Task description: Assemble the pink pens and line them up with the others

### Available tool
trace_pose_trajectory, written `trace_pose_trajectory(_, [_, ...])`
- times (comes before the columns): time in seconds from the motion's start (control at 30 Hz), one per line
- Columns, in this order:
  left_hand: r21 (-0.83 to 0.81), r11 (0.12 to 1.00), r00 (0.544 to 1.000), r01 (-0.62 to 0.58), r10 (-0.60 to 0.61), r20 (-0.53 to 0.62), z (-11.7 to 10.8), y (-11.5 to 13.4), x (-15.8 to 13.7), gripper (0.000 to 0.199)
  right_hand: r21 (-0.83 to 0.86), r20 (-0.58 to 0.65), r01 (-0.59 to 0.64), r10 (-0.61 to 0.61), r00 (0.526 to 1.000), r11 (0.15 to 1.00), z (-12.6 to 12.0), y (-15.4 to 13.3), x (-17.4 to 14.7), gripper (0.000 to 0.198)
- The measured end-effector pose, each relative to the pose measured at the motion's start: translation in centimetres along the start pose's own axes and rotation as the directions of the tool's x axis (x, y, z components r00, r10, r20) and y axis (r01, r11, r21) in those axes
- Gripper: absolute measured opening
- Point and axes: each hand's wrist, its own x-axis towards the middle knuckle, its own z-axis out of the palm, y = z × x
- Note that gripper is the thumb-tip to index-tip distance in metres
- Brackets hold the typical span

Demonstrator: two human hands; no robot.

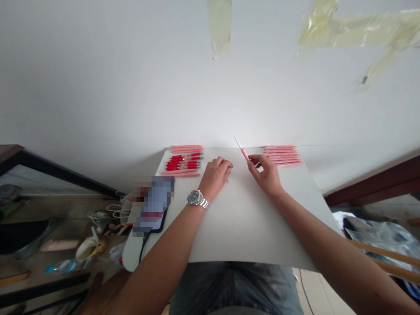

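Note:
Between the thumb and fingers of my right hand (265,173) is a slim pink pen (244,153), tilted up to the left, with a thin pale shaft at its far end. My left hand (215,173), with a metal watch (197,198) on its wrist, rests over the table with fingers curled together. A small bit of something shows under those fingers, too unclear to name. Left of that hand lie several red pens (183,164) with dark tips, with pink pens (186,149) behind them and more pink sticks in front. A row of pink pens (281,155) lies beyond my right hand.
A phone (154,205) with a blurred screen and a black cable lies at the left edge of the white table (229,232). Behind stands a white wall with yellowed tape (220,26). Clutter covers the floor left; plastic bags (383,236) lie right.

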Motion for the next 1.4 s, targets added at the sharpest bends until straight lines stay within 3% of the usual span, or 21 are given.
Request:
trace_pose_trajectory(0.23, [-0.036, 0.999, 0.999, -0.04, 0.04, 0.0, -0.2, 0.3, -0.2, 0.018, -0.006, -0.005, 0.0, 0.0, 1.0, 1.0, 0.1, 0.0, 0.0, 0.018])
trace_pose_trajectory(0.4, [-0.276, 0.953, 0.98, -0.127, 0.164, 0.115, -1.1, 0.4, -0.6, 0.01, -0.001, -0.001, -0.011, 0.011, 1.0, 1.0, 0.0, 0.0, 0.0, 0.02])
trace_pose_trajectory(0.57, [-0.406, 0.899, 0.91, -0.161, 0.294, 0.292, -2.2, 0.3, -1.2, 0.037, 0.005, -0.002, -0.002, 0.002, 1.0, 1.0, 0.0, 0.0, 0.0, 0.019])
trace_pose_trajectory(1.07, [-0.492, 0.865, 0.889, -0.104, 0.303, 0.345, -2.6, -0.4, -1.1, 0.032, 0.007, -0.008, 0.011, -0.011, 1.0, 1.0, 0.0, 0.1, 0.0, 0.016])
trace_pose_trajectory(1.4, [-0.49, 0.865, 0.897, -0.106, 0.295, 0.329, -2.6, -0.5, -1.0, 0.01, 0.011, 0.006, 0.003, -0.003, 1.0, 1.0, -0.1, 0.2, 0.0, 0.016])
